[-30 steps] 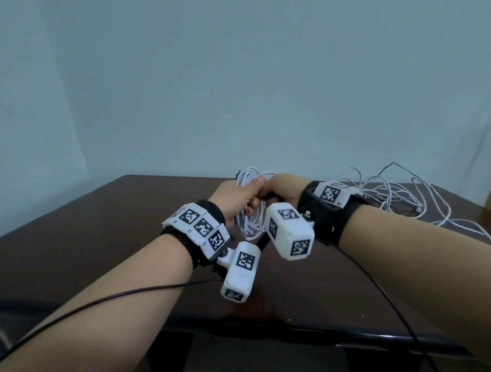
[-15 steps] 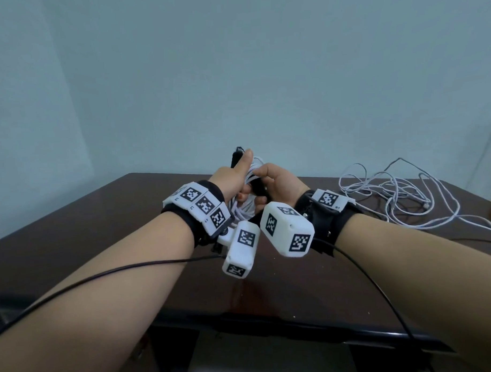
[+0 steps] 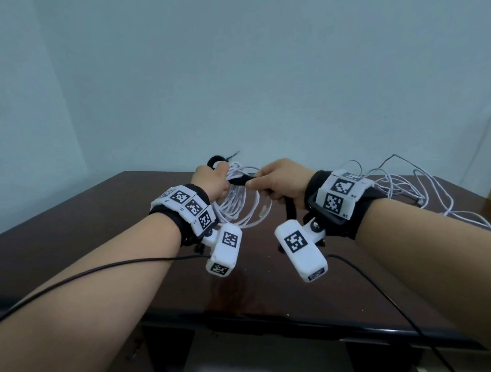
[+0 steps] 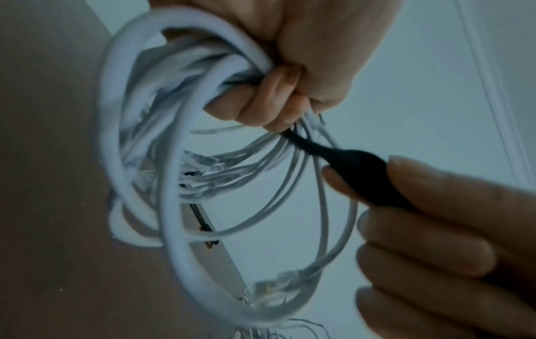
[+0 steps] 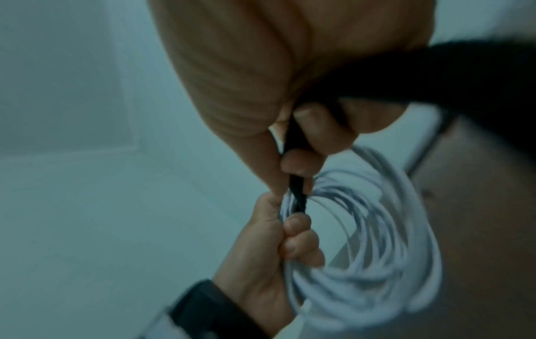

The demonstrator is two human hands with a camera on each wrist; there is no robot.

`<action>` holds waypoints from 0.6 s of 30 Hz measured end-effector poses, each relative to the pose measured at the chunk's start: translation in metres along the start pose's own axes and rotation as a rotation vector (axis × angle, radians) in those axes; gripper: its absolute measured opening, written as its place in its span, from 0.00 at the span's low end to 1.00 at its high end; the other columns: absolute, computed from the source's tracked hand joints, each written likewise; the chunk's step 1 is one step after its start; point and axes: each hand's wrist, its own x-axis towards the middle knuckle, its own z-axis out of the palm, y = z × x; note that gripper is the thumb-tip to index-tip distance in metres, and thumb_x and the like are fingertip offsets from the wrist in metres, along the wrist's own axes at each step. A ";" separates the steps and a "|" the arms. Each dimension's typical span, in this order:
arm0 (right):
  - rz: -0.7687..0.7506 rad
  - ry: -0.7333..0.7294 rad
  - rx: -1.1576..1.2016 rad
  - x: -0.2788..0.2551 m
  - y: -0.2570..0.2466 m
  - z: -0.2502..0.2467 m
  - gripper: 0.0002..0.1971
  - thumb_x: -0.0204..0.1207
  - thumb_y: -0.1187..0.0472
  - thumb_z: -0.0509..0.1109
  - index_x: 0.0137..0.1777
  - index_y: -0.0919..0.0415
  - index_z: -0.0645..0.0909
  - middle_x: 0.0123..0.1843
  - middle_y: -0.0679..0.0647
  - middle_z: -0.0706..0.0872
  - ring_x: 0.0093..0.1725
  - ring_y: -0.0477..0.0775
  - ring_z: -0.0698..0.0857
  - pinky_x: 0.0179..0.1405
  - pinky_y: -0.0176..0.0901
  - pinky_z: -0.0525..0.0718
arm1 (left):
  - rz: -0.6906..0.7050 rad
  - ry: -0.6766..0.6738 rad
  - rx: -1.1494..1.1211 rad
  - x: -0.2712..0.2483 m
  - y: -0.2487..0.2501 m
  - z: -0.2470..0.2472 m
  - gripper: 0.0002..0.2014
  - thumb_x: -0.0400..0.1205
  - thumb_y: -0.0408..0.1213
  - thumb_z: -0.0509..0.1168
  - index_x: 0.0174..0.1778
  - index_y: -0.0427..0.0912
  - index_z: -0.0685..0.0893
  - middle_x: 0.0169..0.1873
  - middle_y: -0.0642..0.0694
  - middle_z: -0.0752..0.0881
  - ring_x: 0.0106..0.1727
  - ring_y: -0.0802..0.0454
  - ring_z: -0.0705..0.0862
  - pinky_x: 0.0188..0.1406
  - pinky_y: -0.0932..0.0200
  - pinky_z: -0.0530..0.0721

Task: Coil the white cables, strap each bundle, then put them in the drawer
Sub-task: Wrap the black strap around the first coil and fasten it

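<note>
Since a moment ago the hands have drawn apart, stretching the black strap (image 3: 240,181) between them. Left hand (image 3: 210,181) grips the coiled white cable (image 3: 239,207) above the table (image 3: 100,218); right hand (image 3: 284,181) pinches the strap, both fists raised, knuckles up.

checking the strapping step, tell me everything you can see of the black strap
The black strap is a narrow, soft, fuzzy-looking band, like hook-and-loop fabric. It runs taut between the two hands above the table. One end disappears into the left hand, pressed against the coiled white cable gripped there; a black loop shows above that fist. The right hand pinches the other part, widening at the fingers, with a tail hanging below the palm. It is not yet fastened.
</note>
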 end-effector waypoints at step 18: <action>0.211 -0.244 0.992 0.013 -0.019 -0.040 0.10 0.80 0.63 0.58 0.40 0.65 0.75 0.32 0.53 0.76 0.22 0.47 0.77 0.19 0.34 0.78 | 0.000 -0.139 -0.138 -0.005 -0.002 0.005 0.17 0.89 0.48 0.47 0.47 0.38 0.70 0.22 0.47 0.68 0.19 0.54 0.62 0.14 0.68 0.61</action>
